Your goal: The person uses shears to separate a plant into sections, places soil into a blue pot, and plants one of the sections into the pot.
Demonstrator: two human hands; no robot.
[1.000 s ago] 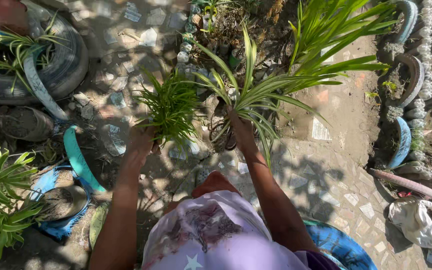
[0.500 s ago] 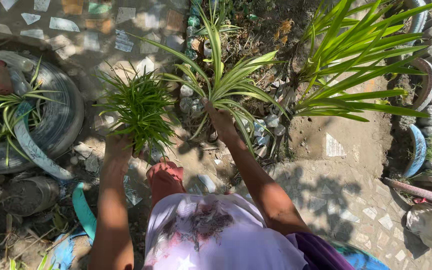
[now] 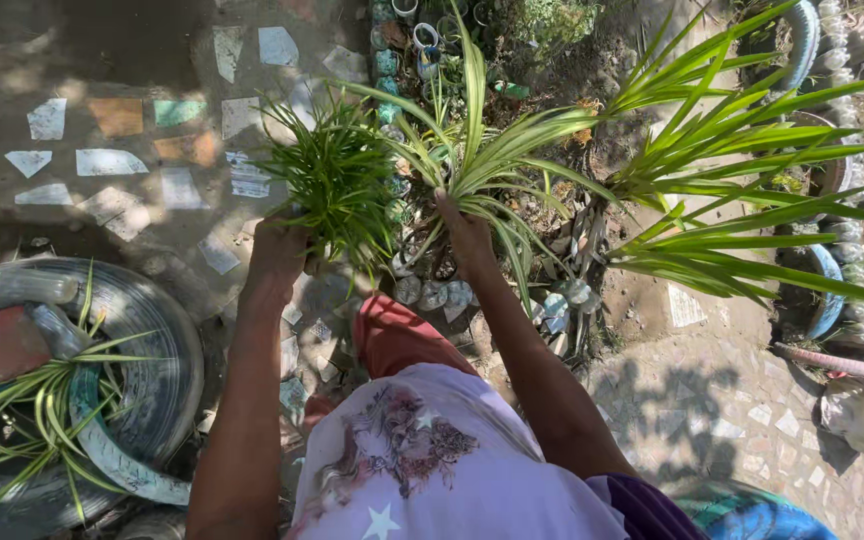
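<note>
My left hand (image 3: pixel 277 255) is closed tight around a small bunch of thin green grass leaves (image 3: pixel 337 180). That bunch sits just left of the middle of the picture, near the top, and its leaves stick up and out like a brush. My right hand (image 3: pixel 467 232) is closed around the bottom of a bigger plant with long striped leaves (image 3: pixel 482 150). This plant is in the middle, near the top, and its leaves spread wide. The two bunches are just beside each other.

To the right grows a large plant with long bright green leaves (image 3: pixel 732 190). Under my hands is a row of upturned bottles (image 3: pixel 432 292) stuck in the dirt. At the lower left lies an old tire (image 3: pixel 152 340) with a striped plant (image 3: pixel 22 410) inside. The ground at the upper left has flat broken tile pieces (image 3: pixel 107 162).
</note>
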